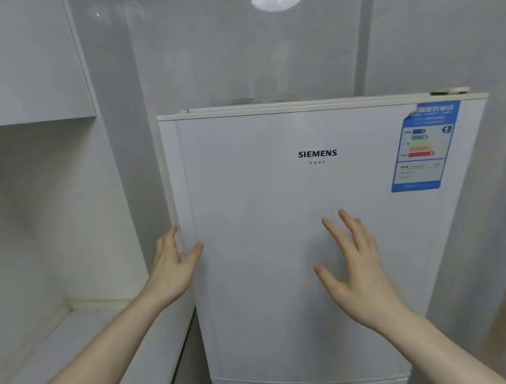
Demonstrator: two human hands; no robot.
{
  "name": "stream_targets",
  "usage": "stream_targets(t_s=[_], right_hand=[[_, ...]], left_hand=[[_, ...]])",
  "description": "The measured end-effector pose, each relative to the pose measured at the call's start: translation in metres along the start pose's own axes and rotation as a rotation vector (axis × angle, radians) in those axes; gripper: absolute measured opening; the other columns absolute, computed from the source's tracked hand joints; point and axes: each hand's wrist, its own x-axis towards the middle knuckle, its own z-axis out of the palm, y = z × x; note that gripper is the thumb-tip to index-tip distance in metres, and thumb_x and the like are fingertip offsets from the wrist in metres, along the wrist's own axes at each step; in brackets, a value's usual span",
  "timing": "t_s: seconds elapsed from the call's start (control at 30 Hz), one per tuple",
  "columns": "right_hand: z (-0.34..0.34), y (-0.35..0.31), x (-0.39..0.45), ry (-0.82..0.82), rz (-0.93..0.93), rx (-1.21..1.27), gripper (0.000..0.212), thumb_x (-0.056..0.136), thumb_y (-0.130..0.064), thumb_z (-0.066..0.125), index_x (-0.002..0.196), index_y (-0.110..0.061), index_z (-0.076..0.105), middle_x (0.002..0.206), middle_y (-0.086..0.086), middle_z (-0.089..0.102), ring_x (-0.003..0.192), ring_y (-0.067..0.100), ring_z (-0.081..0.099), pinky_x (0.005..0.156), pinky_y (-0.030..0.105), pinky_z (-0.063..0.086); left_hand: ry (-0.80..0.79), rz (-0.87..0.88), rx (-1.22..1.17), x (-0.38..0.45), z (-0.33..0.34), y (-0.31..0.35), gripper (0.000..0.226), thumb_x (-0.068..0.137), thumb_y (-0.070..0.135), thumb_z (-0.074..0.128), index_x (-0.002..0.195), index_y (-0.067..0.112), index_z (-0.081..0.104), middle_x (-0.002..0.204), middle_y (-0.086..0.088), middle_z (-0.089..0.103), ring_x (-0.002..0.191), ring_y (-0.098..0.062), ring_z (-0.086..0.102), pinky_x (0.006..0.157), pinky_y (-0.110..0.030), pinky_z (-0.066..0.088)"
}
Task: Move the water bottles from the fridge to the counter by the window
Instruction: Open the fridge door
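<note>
You stand before the white fridge (293, 219), its upper door shut, so the water bottles named in the task are out of sight (presumably inside; nothing here shows them). Your left hand (173, 270) is at the door's left edge, fingers reaching round the side and thumb on the front face, holding nothing firmly that can be seen. Your right hand (354, 262) is spread wide with straight fingers in front of the door panel; whether it touches cannot be told. A blue energy sticker (424, 148) sits at the door's upper right. To the left, a pale counter (62, 358) runs along the wall beneath a wall cabinet (23, 64); no window is in view. By this showing, the task is barely begun: door to open, every bottle to carry.
</note>
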Motion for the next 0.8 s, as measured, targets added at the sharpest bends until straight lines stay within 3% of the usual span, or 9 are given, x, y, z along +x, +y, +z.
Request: stream_targets(t_s=[0.13,0.23,0.37,0.47,0.57,0.7,0.8], right_hand=[[0.015,0.014,0.019,-0.024,-0.035,-0.091,0.087,0.092,-0.035,0.071,0.163,-0.037,0.022,0.174,-0.012,-0.004,0.161,0.018,-0.011,0.127,0.041,0.012],[0.03,0.03,0.03,0.019,-0.102,-0.161,0.088,0.087,-0.034,0.074,0.163,-0.032,0.029,0.175,-0.004,-0.003,0.161,0.03,-0.011,0.126,0.051,0.017],[0.046,0.041,0.032,0.04,-0.141,-0.196,0.096,0.082,-0.031,0.078,0.164,-0.03,0.028,0.175,0.005,-0.005,0.159,0.04,-0.013,0.123,0.06,0.011],[0.053,0.046,0.033,0.04,-0.153,-0.235,0.102,0.08,-0.032,0.08,0.165,-0.029,0.023,0.175,0.009,-0.007,0.158,0.044,-0.015,0.122,0.064,0.007],[0.057,0.044,0.034,0.033,-0.149,-0.244,0.105,0.08,-0.033,0.08,0.166,-0.029,0.02,0.174,0.011,-0.01,0.157,0.046,-0.018,0.121,0.066,0.005],[0.059,0.04,0.034,0.018,-0.132,-0.24,0.107,0.079,-0.033,0.081,0.166,-0.028,0.02,0.174,0.012,-0.012,0.156,0.046,-0.02,0.121,0.067,0.005],[0.057,0.036,0.032,0.01,-0.115,-0.228,0.107,0.079,-0.032,0.08,0.166,-0.029,0.018,0.173,0.011,-0.014,0.156,0.045,-0.021,0.122,0.066,0.005]], left_hand=[[0.016,-0.018,-0.117,0.017,0.01,-0.01,0.043,0.1,0.046,0.058,0.138,0.031,0.044,0.141,0.009,0.053,0.134,-0.017,0.05,0.111,-0.04,0.041],[0.08,-0.038,-0.175,0.033,0.026,-0.014,0.03,0.102,0.044,0.056,0.129,0.034,0.046,0.13,0.014,0.058,0.121,-0.012,0.055,0.105,-0.038,0.043],[0.113,-0.098,-0.317,0.044,0.038,-0.012,0.006,0.105,0.03,0.055,0.107,0.033,0.052,0.114,0.016,0.061,0.108,-0.001,0.059,0.094,-0.031,0.047],[0.104,-0.182,-0.46,0.046,0.042,-0.01,0.01,0.104,0.033,0.057,0.109,0.025,0.056,0.114,0.007,0.066,0.105,-0.008,0.063,0.086,-0.027,0.048],[0.111,-0.228,-0.522,0.046,0.038,-0.013,0.05,0.089,0.055,0.06,0.115,0.012,0.059,0.114,-0.001,0.069,0.108,-0.017,0.066,0.094,-0.037,0.05],[0.134,-0.236,-0.475,0.044,0.039,-0.008,0.026,0.104,0.042,0.055,0.097,0.017,0.055,0.091,0.006,0.062,0.087,-0.015,0.06,0.073,-0.029,0.045],[0.135,-0.216,-0.421,0.038,0.037,-0.006,0.024,0.106,0.039,0.052,0.102,0.016,0.056,0.095,0.008,0.063,0.09,-0.01,0.062,0.073,-0.029,0.044]])
